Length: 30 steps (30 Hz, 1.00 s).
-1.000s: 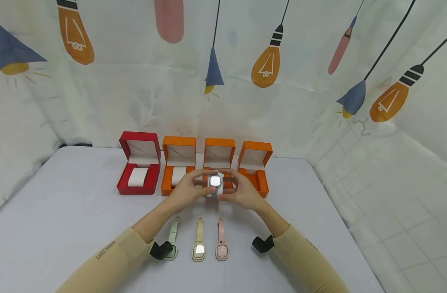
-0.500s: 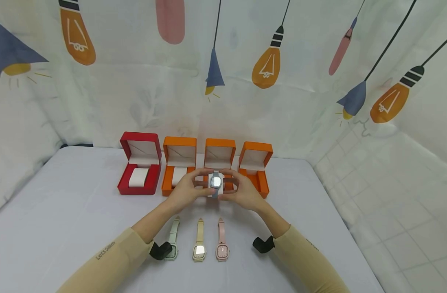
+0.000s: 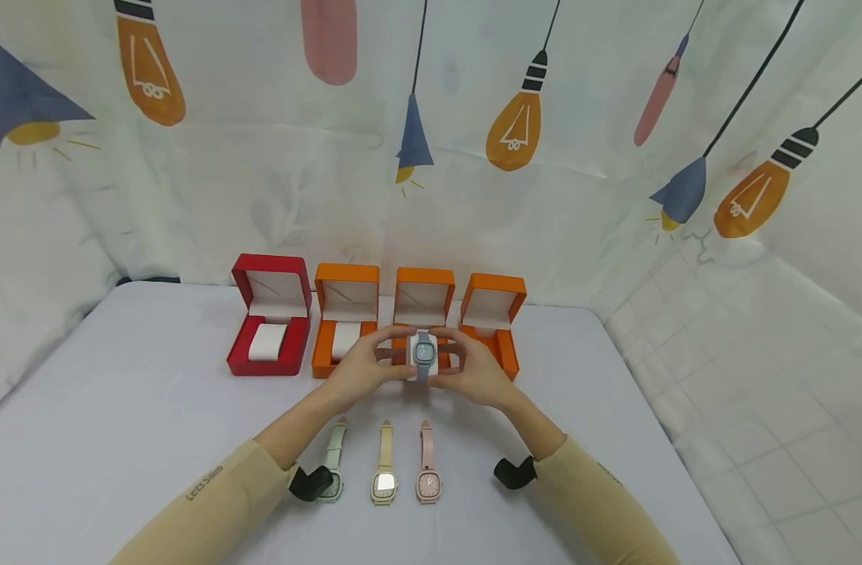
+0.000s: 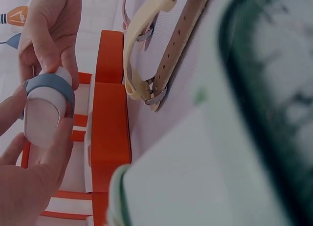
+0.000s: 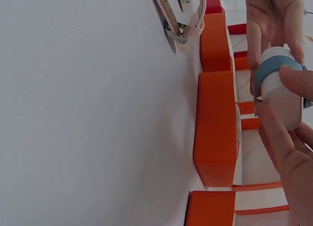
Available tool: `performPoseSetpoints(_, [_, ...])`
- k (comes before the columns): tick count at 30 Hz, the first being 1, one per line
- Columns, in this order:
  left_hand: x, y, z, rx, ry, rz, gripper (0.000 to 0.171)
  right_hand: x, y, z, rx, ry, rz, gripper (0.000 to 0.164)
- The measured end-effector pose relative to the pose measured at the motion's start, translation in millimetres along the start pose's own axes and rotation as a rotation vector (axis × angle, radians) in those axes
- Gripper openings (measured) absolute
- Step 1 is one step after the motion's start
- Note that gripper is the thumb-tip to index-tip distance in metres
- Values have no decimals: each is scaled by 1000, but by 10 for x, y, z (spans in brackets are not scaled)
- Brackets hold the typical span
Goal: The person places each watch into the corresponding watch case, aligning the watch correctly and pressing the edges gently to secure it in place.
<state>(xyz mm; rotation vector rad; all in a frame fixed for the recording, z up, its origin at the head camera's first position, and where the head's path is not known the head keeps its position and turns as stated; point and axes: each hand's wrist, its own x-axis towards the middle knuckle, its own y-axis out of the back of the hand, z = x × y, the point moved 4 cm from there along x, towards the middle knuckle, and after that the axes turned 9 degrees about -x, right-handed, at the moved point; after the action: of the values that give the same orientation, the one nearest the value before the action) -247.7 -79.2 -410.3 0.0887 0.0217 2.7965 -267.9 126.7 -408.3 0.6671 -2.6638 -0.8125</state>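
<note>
A wristwatch [image 3: 425,352] with a blue strap is wrapped round a white watch cushion [image 5: 281,106], its dial facing the head camera. My left hand [image 3: 363,362] holds the cushion from the left, fingers on top and thumb below. From the right, my right hand [image 3: 479,372] grips the same cushion. Both hold it raised in front of the third open watch box [image 3: 424,284], whose base they mostly hide. In the left wrist view, the blue strap [image 4: 51,82] circles the cushion between the fingers of both hands.
An open red box [image 3: 268,365] and an orange box [image 3: 346,275] hold white cushions. The rightmost orange box [image 3: 507,353] shows an orange interior. Nearer lie a green watch [image 3: 335,447], a yellow watch [image 3: 385,471] and a pink watch [image 3: 428,471].
The blue watch and cushion have shifted slightly right and tilted, so the dial shows without glare and more strap is visible. My right hand has moved slightly right; my left hand stays nearly still.
</note>
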Motion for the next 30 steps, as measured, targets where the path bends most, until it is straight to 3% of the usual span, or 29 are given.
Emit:
performPoseSetpoints(8, [-3, 17, -20, 12, -7, 1, 60, -39, 128, 76, -64, 8, 36, 77])
performPoseSetpoints(19, [-27, 22, -5, 122, -2, -1, 50, -136, 405, 233, -186, -41, 99, 75])
performPoseSetpoints(27, [-51, -5, 22, 142, -23, -47, 48, -151, 591, 347, -145, -38, 84, 72])
performPoseSetpoints(30, [-56, -13, 24, 148, -21, -63, 49, -154, 663, 405, -147, -74, 91, 70])
